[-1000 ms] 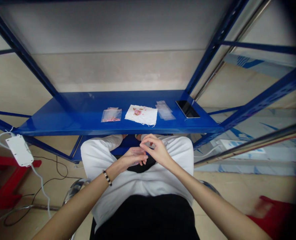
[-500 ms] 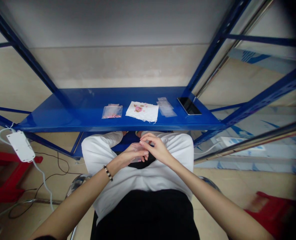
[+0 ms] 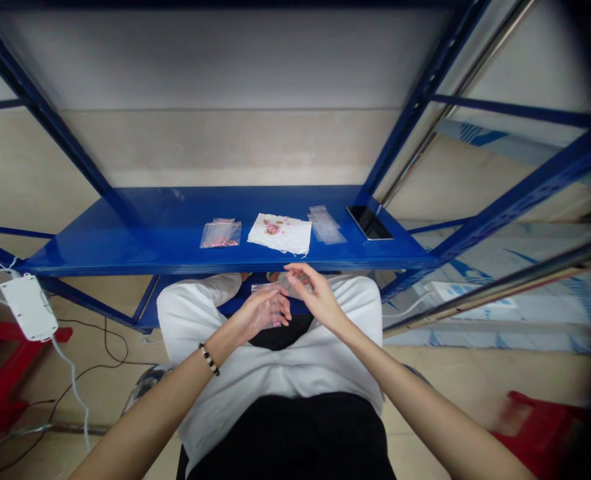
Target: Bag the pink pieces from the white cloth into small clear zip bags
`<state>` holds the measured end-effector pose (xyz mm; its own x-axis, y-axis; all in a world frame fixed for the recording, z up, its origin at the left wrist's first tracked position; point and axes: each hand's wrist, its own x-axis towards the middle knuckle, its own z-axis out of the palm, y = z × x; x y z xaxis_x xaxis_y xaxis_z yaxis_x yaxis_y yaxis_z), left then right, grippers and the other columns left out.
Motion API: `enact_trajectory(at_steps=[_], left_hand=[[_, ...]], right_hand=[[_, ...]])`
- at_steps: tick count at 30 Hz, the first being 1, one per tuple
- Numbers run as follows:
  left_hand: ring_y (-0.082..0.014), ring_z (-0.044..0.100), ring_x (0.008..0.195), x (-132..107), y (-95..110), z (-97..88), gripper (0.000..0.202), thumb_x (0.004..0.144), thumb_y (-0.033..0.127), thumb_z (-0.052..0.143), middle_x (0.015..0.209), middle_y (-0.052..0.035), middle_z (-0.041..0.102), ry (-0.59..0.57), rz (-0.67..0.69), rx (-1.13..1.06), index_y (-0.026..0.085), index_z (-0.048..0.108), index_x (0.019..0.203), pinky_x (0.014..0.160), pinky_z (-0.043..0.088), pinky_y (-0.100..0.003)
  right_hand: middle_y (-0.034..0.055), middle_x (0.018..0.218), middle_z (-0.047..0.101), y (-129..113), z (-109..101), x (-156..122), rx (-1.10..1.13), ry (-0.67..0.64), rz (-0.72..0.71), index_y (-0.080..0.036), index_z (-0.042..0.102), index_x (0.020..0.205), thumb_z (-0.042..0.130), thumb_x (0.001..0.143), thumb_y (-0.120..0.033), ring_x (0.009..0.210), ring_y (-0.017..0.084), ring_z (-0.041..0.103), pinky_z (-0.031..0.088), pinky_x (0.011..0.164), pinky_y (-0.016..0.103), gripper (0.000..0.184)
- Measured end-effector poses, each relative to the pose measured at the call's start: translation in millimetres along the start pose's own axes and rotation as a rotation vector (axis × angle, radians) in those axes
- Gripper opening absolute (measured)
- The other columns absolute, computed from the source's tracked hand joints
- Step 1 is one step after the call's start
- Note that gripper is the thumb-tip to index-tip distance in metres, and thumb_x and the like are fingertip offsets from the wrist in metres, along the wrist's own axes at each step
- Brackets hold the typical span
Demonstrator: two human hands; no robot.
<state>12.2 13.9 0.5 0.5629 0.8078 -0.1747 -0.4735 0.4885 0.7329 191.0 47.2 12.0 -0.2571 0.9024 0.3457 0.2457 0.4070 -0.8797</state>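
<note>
My left hand (image 3: pixel 262 312) is closed around a small clear zip bag (image 3: pixel 265 288) above my lap; its top edge sticks out past the fingers, and pink bits show low down among the fingertips. Just to the right, my right hand (image 3: pixel 312 293) has bent fingers, with thumb and forefinger apart. A pale, see-through patch beside these fingers is too blurred to name. On the blue shelf ahead lies a white cloth (image 3: pixel 280 233) carrying pink and brownish small pieces (image 3: pixel 272 229). Left of it are zip bags with pink pieces (image 3: pixel 221 235); clear bags (image 3: pixel 326 225) lie to its right.
A dark-screened phone or tablet (image 3: pixel 369 222) rests at the right of the blue shelf (image 3: pixel 140 233). A white power strip (image 3: pixel 28 307) hangs off the left side. Red stools (image 3: pixel 0 380) stand on the floor, with cables nearby.
My hands have separated slightly: the right has drawn off the bag, while the left still holds it. The view has tilted a little, so the shelf sits lower.
</note>
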Motion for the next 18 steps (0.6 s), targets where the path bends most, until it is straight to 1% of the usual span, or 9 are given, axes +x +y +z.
enact_trajectory(at_steps=[2,4,6,8,10,13,15,18], left_hand=[[-0.0179,0.062,0.075,-0.4,2.1,-0.1,0.032,0.085,0.043,0.062,0.083,-0.0067,0.062,0.003,0.034,-0.02,0.015,0.06,0.101,0.069,0.048,-0.03],[-0.0182,0.061,0.075,-0.2,3.6,-1.0,0.031,0.085,0.042,0.062,0.083,-0.0067,0.061,0.007,0.068,-0.039,0.015,0.061,0.1,0.069,0.048,-0.03],[-0.0186,0.06,0.075,0.2,5.0,-2.3,0.03,0.086,0.042,0.06,0.082,-0.0071,0.061,-0.003,0.091,-0.069,0.015,0.061,0.099,0.067,0.047,-0.03],[-0.0181,0.059,0.076,0.3,6.3,-3.3,0.029,0.087,0.041,0.059,0.085,-0.0072,0.06,-0.022,0.112,-0.136,0.015,0.061,0.101,0.067,0.046,-0.03],[-0.0178,0.058,0.076,-0.2,7.2,-3.9,0.028,0.086,0.039,0.061,0.086,-0.0065,0.058,-0.042,0.145,-0.207,0.017,0.061,0.102,0.066,0.046,-0.03],[-0.0179,0.057,0.076,-0.9,7.4,-3.8,0.027,0.083,0.036,0.062,0.085,-0.006,0.057,-0.06,0.175,-0.24,0.017,0.06,0.102,0.066,0.046,-0.031],[-0.0177,0.057,0.076,-1.1,7.4,-3.4,0.025,0.084,0.035,0.062,0.085,-0.0063,0.057,-0.062,0.18,-0.23,0.017,0.06,0.101,0.067,0.045,-0.03],[-0.0171,0.057,0.075,-0.9,8.3,-3.0,0.024,0.084,0.034,0.062,0.085,-0.0067,0.057,-0.064,0.177,-0.205,0.017,0.06,0.1,0.067,0.044,-0.03]], right_hand=[[0.0056,0.103,0.067,1.7,-9.5,11.3,-0.035,0.091,-0.014,-0.022,0.063,0.113,0.052,0.094,-0.033,0.096,0.019,0.061,0.046,0.08,0.031,0.024],[0.0061,0.099,0.067,6.0,-21.4,29.6,-0.081,0.185,-0.039,-0.02,0.064,0.11,0.052,0.093,-0.033,0.092,0.02,0.062,0.046,0.075,0.03,0.024],[0.0059,0.094,0.067,13.0,-34.2,54.9,-0.15,0.256,-0.07,-0.018,0.064,0.108,0.052,0.092,-0.033,0.085,0.019,0.061,0.045,0.069,0.029,0.025],[0.0054,0.091,0.067,21.8,-46.3,85.0,-0.251,0.275,-0.107,-0.017,0.065,0.105,0.052,0.09,-0.028,0.08,0.018,0.06,0.046,0.069,0.028,0.023],[0.0053,0.09,0.068,31.4,-55.7,115.4,-0.388,0.212,-0.126,-0.016,0.067,0.102,0.054,0.086,-0.021,0.079,0.018,0.061,0.046,0.074,0.029,0.021],[0.0059,0.091,0.071,44.4,-62.5,152.3,-0.593,0.055,-0.088,-0.016,0.071,0.097,0.059,0.079,-0.012,0.083,0.018,0.063,0.046,0.078,0.028,0.022],[0.0063,0.091,0.072,50.8,-61.7,167.7,-0.665,0.006,-0.068,-0.017,0.073,0.095,0.061,0.079,-0.011,0.085,0.018,0.063,0.046,0.079,0.026,0.022],[0.0077,0.092,0.073,56.3,-54.5,178.7,-0.712,-0.004,-0.061,-0.018,0.075,0.09,0.061,0.083,-0.015,0.086,0.019,0.063,0.045,0.081,0.026,0.016]])
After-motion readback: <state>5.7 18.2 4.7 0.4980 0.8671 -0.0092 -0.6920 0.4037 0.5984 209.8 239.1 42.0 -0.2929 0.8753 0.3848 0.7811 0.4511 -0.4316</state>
